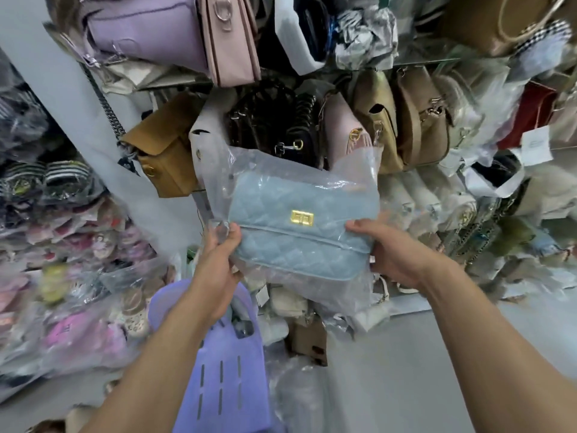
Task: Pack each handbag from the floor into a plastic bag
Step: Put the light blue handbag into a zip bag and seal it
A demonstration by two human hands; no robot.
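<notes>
A light blue quilted handbag [299,226] with a gold clasp sits inside a clear plastic bag [352,170], held up in front of the shelves. My left hand [220,260] grips the bag's left edge, pinching the plastic near the handbag's corner. My right hand [390,248] holds the right side, thumb on the front of the plastic. The plastic bag's open top stands loose above the handbag.
Shelves behind hold several handbags: tan [162,157], black [274,126], pink [343,132], brown [421,120], lilac [146,29]. A purple plastic stool [218,364] stands below my left arm. Wrapped bags [299,307] lie on the floor; packaged goods [62,245] pile at the left.
</notes>
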